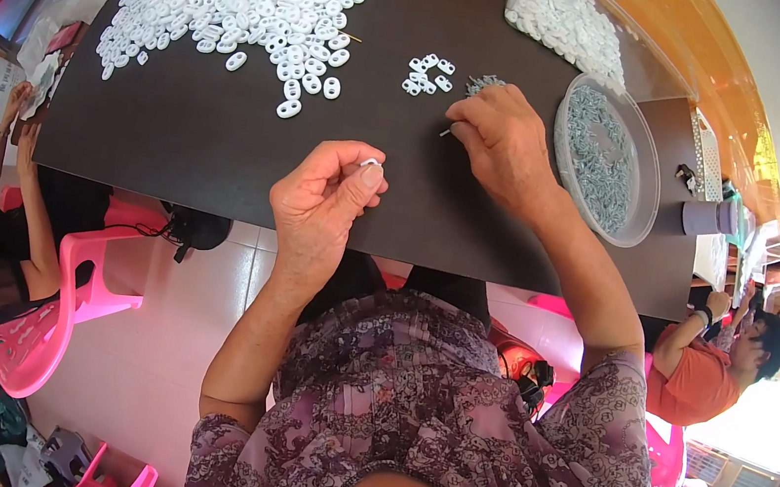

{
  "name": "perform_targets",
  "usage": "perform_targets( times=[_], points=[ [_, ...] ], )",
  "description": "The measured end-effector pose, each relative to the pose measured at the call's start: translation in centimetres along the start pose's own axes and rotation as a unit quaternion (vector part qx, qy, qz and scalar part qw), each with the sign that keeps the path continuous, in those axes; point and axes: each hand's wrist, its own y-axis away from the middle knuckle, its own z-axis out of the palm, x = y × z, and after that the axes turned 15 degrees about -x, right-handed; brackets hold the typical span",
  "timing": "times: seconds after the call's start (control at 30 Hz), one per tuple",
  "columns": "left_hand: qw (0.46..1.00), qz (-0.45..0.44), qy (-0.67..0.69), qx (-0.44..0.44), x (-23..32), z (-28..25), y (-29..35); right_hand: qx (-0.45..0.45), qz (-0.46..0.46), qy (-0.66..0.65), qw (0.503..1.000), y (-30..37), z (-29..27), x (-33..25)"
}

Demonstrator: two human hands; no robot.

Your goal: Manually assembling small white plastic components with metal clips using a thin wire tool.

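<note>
Near the table's front edge my left hand [325, 197] is closed, with a small white plastic piece [371, 162] pinched between thumb and fingers; most of it is hidden. My right hand [503, 145] is closed in a pinch to the right and farther in. A thin metal screw [445, 134] pokes out from its fingertips. Just beyond that hand lies a small heap of screws [485, 84], partly covered by it. Left of the heap sits a little group of white plastic pieces [423, 79]. A large pile of white two-holed oval pieces [233, 12] spreads over the table's far left.
A round clear tub [650, 205] of screws stands at the right of the dark table [177, 129]. Clear bins of white parts, one on the right [565, 24], line the back. People sit on both sides, one on a pink chair [48, 335]. A purple-grey cup [702, 219] is at far right.
</note>
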Motion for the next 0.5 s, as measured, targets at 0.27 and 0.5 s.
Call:
perform_targets(
  times=[0.27,0.5],
  points=[
    [1.0,0.007,-0.012,0.002,-0.1,0.0,0.0,-0.035,-0.029,-0.006,0.999,0.5,0.7,-0.2],
    [1.0,-0.029,-0.005,-0.011,0.7,0.1,0.2,-0.028,-0.034,-0.068,0.997,1.0,-0.3,-2.0]
  ],
)
